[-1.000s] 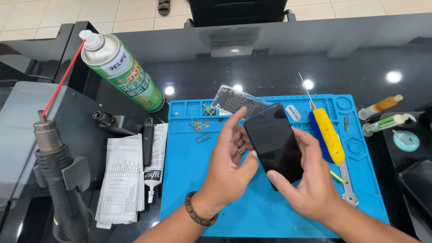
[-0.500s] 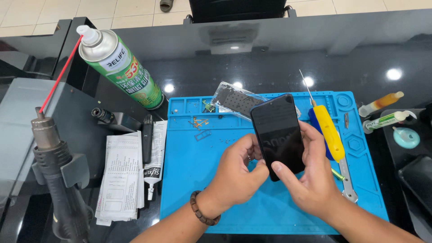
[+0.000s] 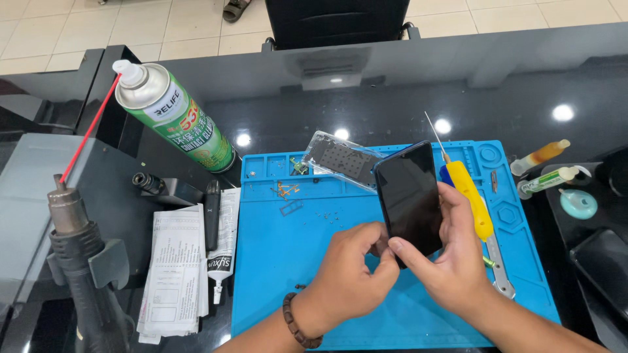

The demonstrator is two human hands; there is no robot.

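Phone (image 3: 411,199): held above the blue mat (image 3: 288,261), dark screen up, top end tilted away toward the desk's far side. Right hand (image 3: 451,261): closed around the phone's right edge and lower end, thumb across the lower left corner of the glass, fingers (image 3: 451,209) wrapped behind the right side. Left hand (image 3: 350,278): curled at the phone's lower left corner, fingertips touching the edge (exact contact point hidden by the knuckles); beaded bracelet (image 3: 296,323) on the wrist.

On the mat, behind the phone: clear case (image 3: 340,159) lying flat, partly covered by the phone's top end. Small loose parts (image 3: 284,190) near the case, at the mat's upper left. Yellow-handled screwdriver (image 3: 470,196) just right of the phone, tip pointing away. Metal tool (image 3: 498,268) below the screwdriver, partly under the right hand.

Left of the mat: spray can (image 3: 176,121) with red straw, tilted; glue tube (image 3: 224,245); paper sheet (image 3: 173,271); heat gun (image 3: 82,261) at the near left. Right of the mat: two small syringes (image 3: 543,167).
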